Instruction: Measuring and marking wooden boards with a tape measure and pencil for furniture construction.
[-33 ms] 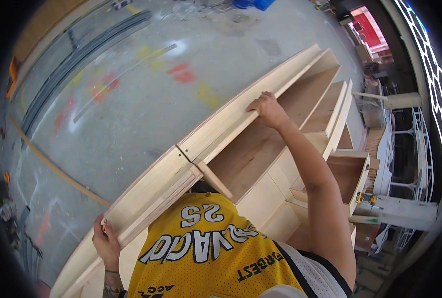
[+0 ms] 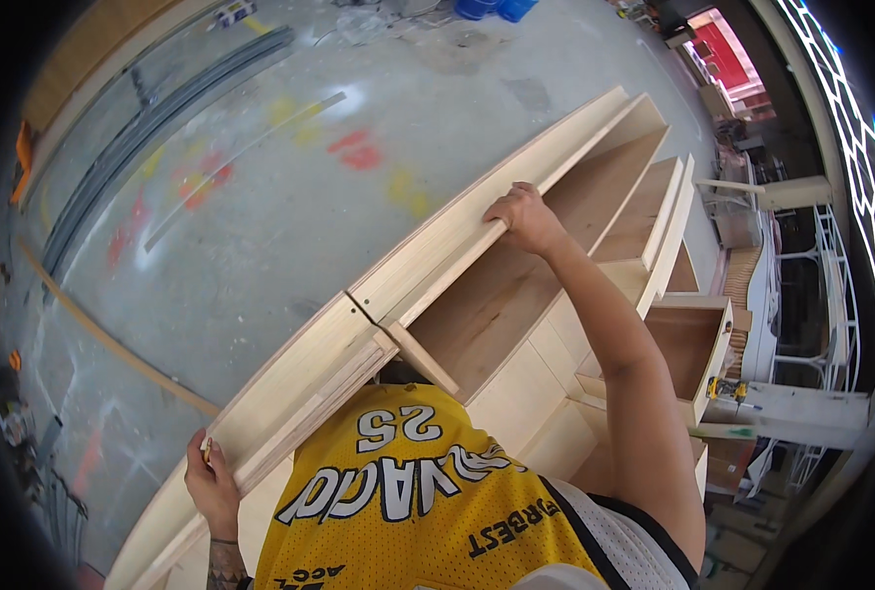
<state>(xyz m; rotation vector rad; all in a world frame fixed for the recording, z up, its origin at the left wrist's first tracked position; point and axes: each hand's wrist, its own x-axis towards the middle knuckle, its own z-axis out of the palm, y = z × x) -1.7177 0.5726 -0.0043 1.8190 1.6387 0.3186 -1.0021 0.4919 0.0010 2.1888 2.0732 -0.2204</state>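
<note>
One grey floor (image 2: 261, 265) spreads beyond two pale wooden units slanting before you: an open right cabinet (image 2: 501, 295) meeting a left cabinet (image 2: 285, 379) at a seam (image 2: 364, 308). Your right hand (image 2: 524, 216) curls its fingers over the right cabinet's rail (image 2: 445, 275); your left hand (image 2: 211, 480) grasps the left cabinet's outer edge. That wide span probably steadies both. A slim yellowish stick (image 2: 206, 449), seemingly tucked aside, pokes from your left fingers.

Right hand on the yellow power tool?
No, the fingers of the right hand curl over the edge of the wooden cabinet, and the yellow power tool lies well apart, farther right.
</note>
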